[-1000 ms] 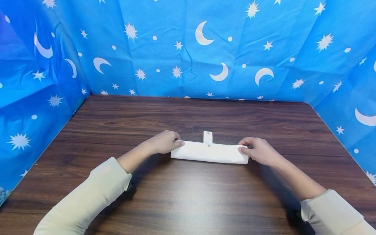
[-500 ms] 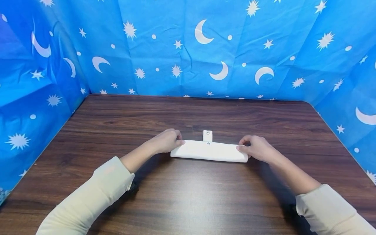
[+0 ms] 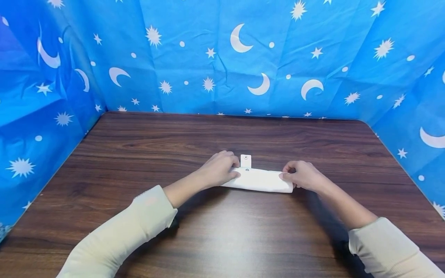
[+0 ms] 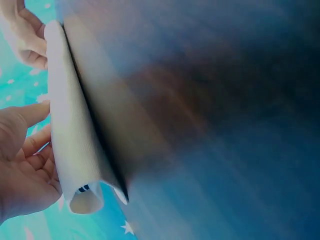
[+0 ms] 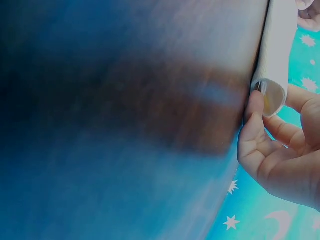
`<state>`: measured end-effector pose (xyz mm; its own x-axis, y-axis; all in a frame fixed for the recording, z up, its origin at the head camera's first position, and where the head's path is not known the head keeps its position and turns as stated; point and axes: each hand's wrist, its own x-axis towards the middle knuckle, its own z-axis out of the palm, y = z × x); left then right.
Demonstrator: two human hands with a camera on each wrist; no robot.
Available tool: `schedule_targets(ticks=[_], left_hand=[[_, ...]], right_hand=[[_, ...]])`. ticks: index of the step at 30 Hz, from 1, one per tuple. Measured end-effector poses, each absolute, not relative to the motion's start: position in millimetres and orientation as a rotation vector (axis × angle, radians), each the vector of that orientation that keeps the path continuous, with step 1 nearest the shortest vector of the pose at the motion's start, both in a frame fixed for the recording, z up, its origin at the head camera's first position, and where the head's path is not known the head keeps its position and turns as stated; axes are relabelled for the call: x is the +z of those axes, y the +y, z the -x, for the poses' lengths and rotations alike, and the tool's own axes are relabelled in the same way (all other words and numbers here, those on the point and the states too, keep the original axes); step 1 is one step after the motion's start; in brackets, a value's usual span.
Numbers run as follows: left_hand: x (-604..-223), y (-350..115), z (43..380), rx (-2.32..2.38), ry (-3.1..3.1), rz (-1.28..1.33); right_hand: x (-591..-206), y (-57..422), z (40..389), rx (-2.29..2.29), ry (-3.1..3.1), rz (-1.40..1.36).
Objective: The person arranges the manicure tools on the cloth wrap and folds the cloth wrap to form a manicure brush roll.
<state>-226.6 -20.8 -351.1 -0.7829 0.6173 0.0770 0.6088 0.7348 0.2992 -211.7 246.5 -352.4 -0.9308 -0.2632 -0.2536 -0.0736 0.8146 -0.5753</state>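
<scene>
A white roll-up case (image 3: pixel 260 180) lies crosswise on the table, rolled into a flat tube. From its far side sticks out a short strap (image 3: pixel 245 162) with a metal snap, and a second snap sits on the roll just below. My left hand (image 3: pixel 219 170) holds the roll left of the strap, thumb on top and fingers at the far side, covering part of the left end. At the right end, my right hand (image 3: pixel 306 177) pinches the edge. The left wrist view shows the hollow open end of the roll (image 4: pixel 75 125) with small dark marks inside.
The dark wood-grain table (image 3: pixel 222 231) reaches back to a blue cloth backdrop (image 3: pixel 194 58) printed with white moons and stars, which also hangs on both sides. Both forearms wear pale sleeves (image 3: pixel 118 227).
My left hand has slid right along the roll from its left end towards the strap. The right hand keeps its pinch on the right end, and the roll stays in nearly the same place.
</scene>
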Motion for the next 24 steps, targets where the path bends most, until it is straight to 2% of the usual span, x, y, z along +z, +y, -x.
schedule_targets(ticks=[7, 13, 24], left_hand=[[-352, -18, 228, 0.604, 2.907, -0.921], [-355, -19, 229, 0.723, 2.859, -0.836], [-357, -19, 228, 0.82, 2.829, -0.808]], right_hand=[[-344, 243, 218, -0.735, 2.676, 0.3], [-333, 220, 229, -0.6, 2.867, 0.401], [-350, 175, 252, -0.902, 2.786, 0.582]])
